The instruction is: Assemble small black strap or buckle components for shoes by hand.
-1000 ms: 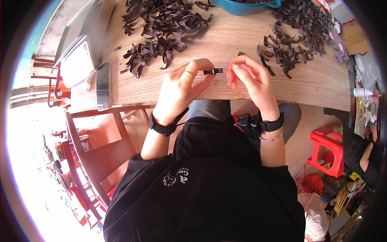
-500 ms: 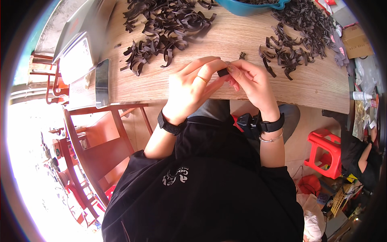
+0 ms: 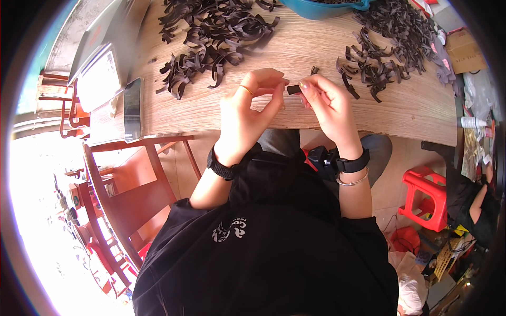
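Observation:
A small dark strip piece (image 3: 293, 89) is pinched between my left hand (image 3: 247, 108) and my right hand (image 3: 327, 105), just above the wooden table (image 3: 211, 108). Both hands meet at their fingertips on it near the table's front edge. A pile of dark curled strips (image 3: 211, 37) lies beyond my left hand. Another pile of dark strips (image 3: 385, 47) lies beyond my right hand. One loose little piece (image 3: 314, 69) rests on the table just past my fingers.
A dark phone (image 3: 132, 108) and a white tablet-like device (image 3: 97, 79) lie at the table's left end. A blue bowl (image 3: 327, 6) stands at the far edge. A red wooden chair (image 3: 132, 195) is at my left, a red plastic stool (image 3: 427, 197) at my right, near another person (image 3: 474, 200).
My hands were apart a second ago, then closed together over the piece. Now the fingers have spread a little, and the piece shows between both sets of fingertips.

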`<action>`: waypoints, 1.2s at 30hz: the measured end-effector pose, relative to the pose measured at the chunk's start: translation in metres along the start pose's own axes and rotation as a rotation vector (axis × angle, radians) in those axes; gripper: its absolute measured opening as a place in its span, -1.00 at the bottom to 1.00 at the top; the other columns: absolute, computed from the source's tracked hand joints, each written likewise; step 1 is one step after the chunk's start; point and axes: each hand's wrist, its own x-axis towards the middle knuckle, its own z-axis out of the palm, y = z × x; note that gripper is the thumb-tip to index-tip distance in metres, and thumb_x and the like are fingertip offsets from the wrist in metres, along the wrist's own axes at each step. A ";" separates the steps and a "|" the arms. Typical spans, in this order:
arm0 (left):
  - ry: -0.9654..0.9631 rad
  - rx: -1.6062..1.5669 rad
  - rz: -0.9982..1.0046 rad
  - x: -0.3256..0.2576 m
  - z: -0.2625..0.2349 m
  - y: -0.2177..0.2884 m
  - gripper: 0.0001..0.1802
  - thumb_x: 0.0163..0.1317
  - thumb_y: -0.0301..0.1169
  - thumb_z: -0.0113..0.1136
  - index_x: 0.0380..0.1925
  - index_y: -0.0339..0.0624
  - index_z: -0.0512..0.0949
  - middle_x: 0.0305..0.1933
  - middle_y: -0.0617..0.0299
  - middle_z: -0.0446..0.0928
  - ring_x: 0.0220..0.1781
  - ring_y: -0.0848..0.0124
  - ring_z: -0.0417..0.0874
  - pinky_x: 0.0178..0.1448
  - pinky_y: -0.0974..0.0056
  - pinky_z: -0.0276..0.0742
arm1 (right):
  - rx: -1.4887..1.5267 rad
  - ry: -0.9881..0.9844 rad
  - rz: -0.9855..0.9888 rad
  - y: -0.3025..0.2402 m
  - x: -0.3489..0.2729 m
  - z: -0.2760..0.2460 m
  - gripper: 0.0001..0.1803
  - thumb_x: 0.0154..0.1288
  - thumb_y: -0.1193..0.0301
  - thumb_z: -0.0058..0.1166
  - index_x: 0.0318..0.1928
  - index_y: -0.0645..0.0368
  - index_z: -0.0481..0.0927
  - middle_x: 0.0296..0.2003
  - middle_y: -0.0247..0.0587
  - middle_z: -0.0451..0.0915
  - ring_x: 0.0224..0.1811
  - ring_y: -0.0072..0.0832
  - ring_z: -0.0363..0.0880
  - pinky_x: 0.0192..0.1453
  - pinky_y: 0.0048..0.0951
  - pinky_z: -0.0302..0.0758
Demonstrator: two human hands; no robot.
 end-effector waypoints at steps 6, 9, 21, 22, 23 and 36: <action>-0.115 -0.061 -0.193 0.001 -0.007 0.008 -0.84 0.19 -0.56 0.20 -0.21 -0.34 0.54 -0.23 0.15 0.63 -0.20 0.44 0.68 -0.03 0.37 0.59 | -0.063 0.007 -0.012 0.001 0.000 0.000 -0.80 0.40 0.42 0.00 -0.25 0.35 0.52 -0.53 -0.42 0.42 -0.46 -0.74 0.31 -0.38 -0.65 0.31; -0.141 -0.023 -0.214 0.000 -0.006 0.008 -0.86 0.18 -0.51 0.22 -0.27 -0.33 0.57 -0.25 0.19 0.64 -0.22 0.48 0.67 -0.06 0.38 0.58 | -0.107 0.003 -0.040 0.001 0.001 0.001 -0.81 0.40 0.43 0.00 -0.24 0.34 0.52 -0.53 -0.39 0.44 -0.46 -0.73 0.33 -0.37 -0.64 0.32; 0.138 0.667 0.023 0.004 -0.050 -0.031 -0.81 0.07 -0.54 0.26 -0.26 -0.21 0.62 -0.27 0.16 0.59 -0.29 0.30 0.58 -0.15 0.28 0.48 | -0.681 0.566 -0.100 0.007 0.001 -0.036 -0.81 0.30 0.44 0.10 -0.11 0.22 0.59 -0.56 -0.23 0.54 -0.61 -0.55 0.44 -0.48 -0.52 0.39; 0.092 0.680 -0.052 0.004 -0.052 -0.035 -0.78 0.09 -0.54 0.25 -0.21 -0.22 0.62 -0.26 0.16 0.59 -0.29 0.30 0.59 -0.16 0.29 0.48 | -0.683 0.566 -0.102 0.006 0.002 -0.036 -0.81 0.30 0.44 0.10 -0.11 0.22 0.59 -0.56 -0.23 0.54 -0.61 -0.55 0.44 -0.48 -0.52 0.39; 0.070 0.677 -0.072 0.003 -0.055 -0.038 -0.75 0.10 -0.52 0.24 -0.17 -0.23 0.62 -0.23 0.12 0.59 -0.31 0.27 0.60 -0.18 0.28 0.49 | -0.742 0.596 -0.118 0.005 0.003 -0.036 -0.81 0.28 0.44 0.12 -0.11 0.20 0.59 -0.53 -0.23 0.55 -0.60 -0.53 0.45 -0.47 -0.51 0.40; 0.043 0.778 -0.030 0.005 -0.058 -0.041 -0.80 0.15 -0.48 0.19 -0.21 -0.27 0.63 -0.31 0.11 0.59 -0.28 0.16 0.60 -0.14 0.22 0.49 | -0.922 0.238 -0.161 -0.004 0.006 -0.011 -0.87 0.17 0.45 0.16 -0.27 0.20 0.56 -0.34 -0.19 0.52 -0.30 -0.23 0.54 -0.24 -0.29 0.47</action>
